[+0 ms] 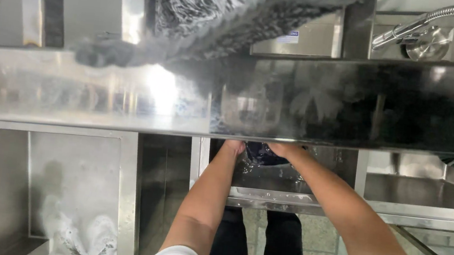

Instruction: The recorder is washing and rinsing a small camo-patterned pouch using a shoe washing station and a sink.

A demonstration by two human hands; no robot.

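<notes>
The fingers of both hands are hidden behind the near edge of a shiny steel shelf (101, 97), so I cannot tell whether they are open, closed or gripping. Only the wrist end of the left hand (234, 145) and of the right hand (283, 149) shows, just under that edge, the two close together. Between them lies a dark cloth (261, 153), wet-looking, and both hands appear to touch it, though the contact itself is out of sight. The cloth sits in a steel sink (276, 197) straight ahead of the person, with water glinting on its near rim. Both bare forearms reach in from the near side, out of white sleeves. To the right of the sink a flat steel worktop (428, 193) runs on. Far right, above the shelf, hangs a metal spray hose head (417, 32). A black-and-white speckled fabric (222, 9) drapes over the far side of the shelf. Below, the floor is tiled.
</notes>
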